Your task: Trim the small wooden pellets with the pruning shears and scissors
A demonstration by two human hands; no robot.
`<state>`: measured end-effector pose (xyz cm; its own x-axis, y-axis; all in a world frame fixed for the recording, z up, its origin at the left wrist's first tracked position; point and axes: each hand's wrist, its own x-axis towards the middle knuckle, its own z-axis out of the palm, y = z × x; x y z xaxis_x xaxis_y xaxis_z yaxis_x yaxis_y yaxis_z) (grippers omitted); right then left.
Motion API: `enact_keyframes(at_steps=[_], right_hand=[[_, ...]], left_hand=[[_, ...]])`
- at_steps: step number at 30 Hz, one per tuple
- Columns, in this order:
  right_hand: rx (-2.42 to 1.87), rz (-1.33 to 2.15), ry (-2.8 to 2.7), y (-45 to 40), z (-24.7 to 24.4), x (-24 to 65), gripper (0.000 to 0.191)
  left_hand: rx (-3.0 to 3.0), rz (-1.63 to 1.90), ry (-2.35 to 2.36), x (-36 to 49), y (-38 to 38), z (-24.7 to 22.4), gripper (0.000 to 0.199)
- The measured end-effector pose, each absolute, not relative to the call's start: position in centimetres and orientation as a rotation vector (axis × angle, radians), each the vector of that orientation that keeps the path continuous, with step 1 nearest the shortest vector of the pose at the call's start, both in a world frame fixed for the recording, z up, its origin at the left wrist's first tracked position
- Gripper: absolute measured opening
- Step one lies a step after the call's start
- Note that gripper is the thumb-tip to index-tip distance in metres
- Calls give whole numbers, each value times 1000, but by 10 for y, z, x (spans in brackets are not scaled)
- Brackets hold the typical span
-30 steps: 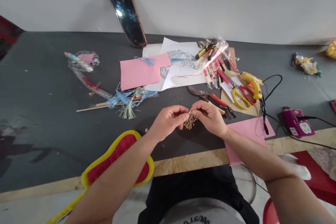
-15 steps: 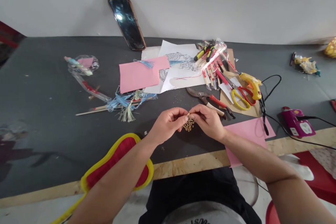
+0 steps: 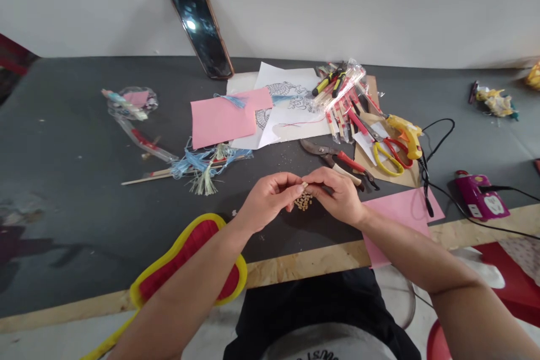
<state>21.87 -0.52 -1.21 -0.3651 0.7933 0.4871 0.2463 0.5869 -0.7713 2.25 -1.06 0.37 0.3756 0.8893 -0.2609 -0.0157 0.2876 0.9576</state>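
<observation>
My left hand (image 3: pixel 270 198) and my right hand (image 3: pixel 337 196) meet fingertip to fingertip over the dark tabletop (image 3: pixel 278 242). Both are closed in a pinch around a small pale wooden piece (image 3: pixel 304 185), mostly covered by the thumbs and fingers. Just below the fingertips lies a little heap of short tan wooden bits (image 3: pixel 303 201). Pruning shears (image 3: pixel 337 158), with one red and one pale handle, rest behind my right hand. Beyond my left hand are blue and pale green tassels (image 3: pixel 198 169) on thin sticks.
Scissors (image 3: pixel 388 154), a yellow glue gun (image 3: pixel 405 134) and bagged sticks (image 3: pixel 343 95) lie right of centre. Pink paper (image 3: pixel 223 121) overlaps printed sheets. A phone (image 3: pixel 203 34) leans on the wall. A purple power box (image 3: pixel 482 197) with cables sits right; a red-and-yellow padded shape (image 3: pixel 202 236) lies under my left forearm.
The small wooden piece shows slightly more between my fingertips. Both hands stay almost in the same place; the view has shifted a little.
</observation>
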Motion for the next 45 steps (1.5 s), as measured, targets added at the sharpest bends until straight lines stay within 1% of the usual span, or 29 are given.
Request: enact_keyframes(at_steps=[19,30,45], right_hand=[[-826,983,-1793,-5,-17,221,11],[-873,891,-1850,-5,-12,221,9],[-867,938,-1854,-5,-14,223,9]], left_hand=[[1235,686,1022,18,-8,7,22],[1242,674,1034,18,-8,6,19],[1294,637,1058,16,-7,5,19]])
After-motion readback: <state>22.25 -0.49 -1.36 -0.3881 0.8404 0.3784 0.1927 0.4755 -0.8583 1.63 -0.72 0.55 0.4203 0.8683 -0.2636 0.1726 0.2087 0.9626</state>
